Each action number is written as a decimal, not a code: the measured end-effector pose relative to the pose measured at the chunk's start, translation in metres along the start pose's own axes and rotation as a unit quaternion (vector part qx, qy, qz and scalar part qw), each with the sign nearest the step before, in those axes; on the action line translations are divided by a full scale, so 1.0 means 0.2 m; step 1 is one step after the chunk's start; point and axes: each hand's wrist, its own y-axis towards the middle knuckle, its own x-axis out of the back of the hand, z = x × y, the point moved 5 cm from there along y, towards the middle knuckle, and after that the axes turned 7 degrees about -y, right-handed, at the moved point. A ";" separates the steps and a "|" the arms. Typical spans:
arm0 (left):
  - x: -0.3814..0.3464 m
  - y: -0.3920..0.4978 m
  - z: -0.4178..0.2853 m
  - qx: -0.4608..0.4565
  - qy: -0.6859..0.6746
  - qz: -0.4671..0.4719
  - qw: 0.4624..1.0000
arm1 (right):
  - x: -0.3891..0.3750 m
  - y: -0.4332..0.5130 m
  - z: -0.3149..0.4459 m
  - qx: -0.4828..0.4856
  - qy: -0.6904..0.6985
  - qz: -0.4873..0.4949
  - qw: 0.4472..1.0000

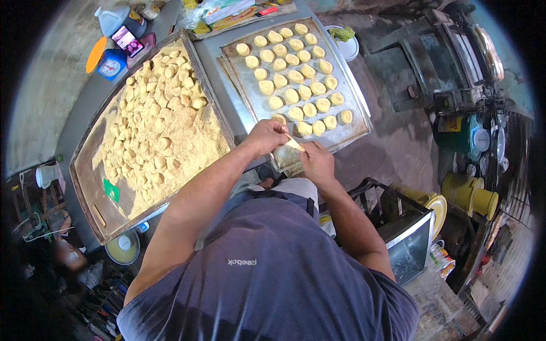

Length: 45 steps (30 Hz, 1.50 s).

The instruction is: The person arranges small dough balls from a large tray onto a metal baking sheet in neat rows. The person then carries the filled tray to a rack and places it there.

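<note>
Both my hands meet over the front of a metal baking sheet point(286, 158). My left hand point(268, 135) pinches one end of a stretched, pale dough piece point(294, 144), and my right hand point(318, 160) grips its other end. Rows of small round dough pieces point(295, 76) sit spaced on the sheet beyond. Just past my left fingers lies one piece point(279, 118), partly covered by the hand. On the left, a large shallow tray point(91, 187) carries a heap of cut dough pieces point(147, 87) among loose tan crumbs point(200, 134).
A green scraper point(111, 190) lies in the crumb tray. Behind it stand a blue dial scale point(111, 64), a phone point(127, 41) and a plastic jug point(121, 21). A dark metal frame point(409, 213) is close by my right elbow. Another person point(74, 258) appears at lower left.
</note>
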 end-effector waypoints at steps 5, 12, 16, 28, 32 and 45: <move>-0.07 -0.15 -0.13 -0.249 0.301 -0.091 0.916 | -0.07 0.04 0.01 -0.014 -0.071 0.004 0.997; -0.25 -0.28 -0.01 -0.262 0.613 0.072 0.742 | -0.04 0.03 -0.01 -0.079 -0.075 0.056 0.993; -0.26 -0.31 -0.02 -0.301 0.615 0.050 0.727 | 0.08 0.06 0.00 -0.097 -0.069 -0.002 0.993; -0.20 -0.05 -0.26 -0.296 0.257 0.062 0.918 | 0.03 0.12 -0.08 -0.109 0.105 -0.008 0.988; -0.19 0.02 -0.26 -0.228 0.285 0.080 0.927 | -0.01 0.06 -0.20 -0.202 0.203 0.044 0.957; -0.33 -0.03 -0.24 -0.312 0.443 -0.011 0.841 | 0.11 0.09 -0.12 -0.275 -0.050 0.094 0.956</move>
